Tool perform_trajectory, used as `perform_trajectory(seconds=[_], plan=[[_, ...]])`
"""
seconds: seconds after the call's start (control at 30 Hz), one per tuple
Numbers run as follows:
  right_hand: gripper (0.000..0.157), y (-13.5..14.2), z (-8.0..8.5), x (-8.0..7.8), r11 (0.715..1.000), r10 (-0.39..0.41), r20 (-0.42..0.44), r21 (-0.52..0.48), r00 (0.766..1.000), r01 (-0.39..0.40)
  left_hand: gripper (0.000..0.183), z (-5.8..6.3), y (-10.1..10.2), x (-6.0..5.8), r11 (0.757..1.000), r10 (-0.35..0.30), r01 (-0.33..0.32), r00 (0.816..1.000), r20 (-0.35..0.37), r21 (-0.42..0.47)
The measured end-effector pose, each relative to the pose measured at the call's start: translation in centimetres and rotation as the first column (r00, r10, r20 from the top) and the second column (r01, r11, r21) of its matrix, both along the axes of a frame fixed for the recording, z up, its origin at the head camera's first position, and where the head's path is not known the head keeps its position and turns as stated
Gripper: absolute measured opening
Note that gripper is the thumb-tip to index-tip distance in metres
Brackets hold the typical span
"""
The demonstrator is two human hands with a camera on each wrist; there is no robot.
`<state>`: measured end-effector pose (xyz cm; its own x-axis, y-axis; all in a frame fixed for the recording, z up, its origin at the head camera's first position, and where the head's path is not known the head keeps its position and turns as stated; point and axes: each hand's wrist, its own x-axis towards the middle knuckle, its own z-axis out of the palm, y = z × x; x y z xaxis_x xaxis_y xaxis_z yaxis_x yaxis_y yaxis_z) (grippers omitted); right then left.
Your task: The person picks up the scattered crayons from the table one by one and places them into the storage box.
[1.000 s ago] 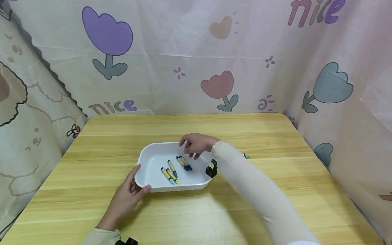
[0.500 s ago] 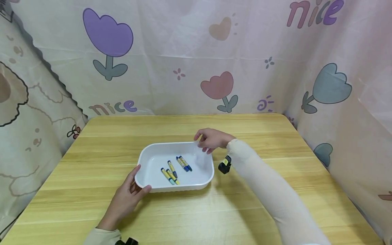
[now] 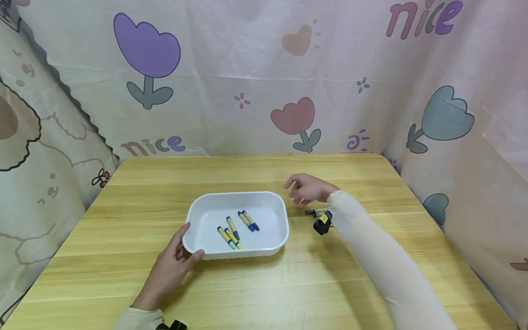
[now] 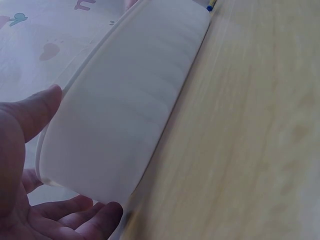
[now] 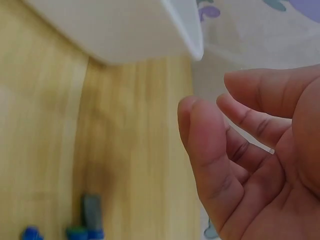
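A white plastic tray [image 3: 243, 253] stands on the table with several crayons [image 3: 232, 228] lying inside, yellow-wrapped with blue, green and yellow ends. My left hand [image 3: 170, 263] grips the tray's near left corner, thumb at the rim and fingers round the outer wall [image 4: 110, 100]. Beyond the tray's right end, my right hand [image 3: 308, 188] is over the table, its fingers loosely bent and holding nothing. Close below that hand lie more crayons [image 3: 315, 212], partly hidden by the wrist camera. The right wrist view catches a dark crayon [image 5: 92, 212] at the lower edge.
The wooden table [image 3: 255, 293] reaches back to a printed curtain [image 3: 231, 55], which hangs along the far edge and both sides. A black wrist camera [image 3: 322, 223] sits under the right sleeve [image 3: 379, 256].
My right hand has moved right, from above the tray's inside to past its right end, uncovering crayons on the table. The left hand and tray stay put.
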<state>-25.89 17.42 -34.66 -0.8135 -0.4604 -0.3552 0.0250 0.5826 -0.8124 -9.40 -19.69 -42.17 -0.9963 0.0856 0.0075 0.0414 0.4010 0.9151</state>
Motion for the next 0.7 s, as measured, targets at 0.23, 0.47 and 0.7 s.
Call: perform_trajectory(seconds=[0.23,0.47,0.7], plan=[[0.038,2.5,-1.3,0.0,0.999,-0.03,0.01,0.015,0.999,0.03,0.085,-0.2,-0.1,-0.1,1.0,0.0,0.0,1.0,0.002,0.004],[0.038,5.3,-2.2,0.2,0.998,-0.062,0.039,0.032,0.997,0.06,0.087,0.1,0.1,0.0,1.0,-0.008,0.008,1.0,0.012,-0.019],[0.037,7.3,-3.1,0.3,0.997,-0.05,-0.004,0.06,0.999,0.05,0.086,-0.1,-0.1,-0.1,0.999,-0.004,0.004,1.0,0.008,-0.032]])
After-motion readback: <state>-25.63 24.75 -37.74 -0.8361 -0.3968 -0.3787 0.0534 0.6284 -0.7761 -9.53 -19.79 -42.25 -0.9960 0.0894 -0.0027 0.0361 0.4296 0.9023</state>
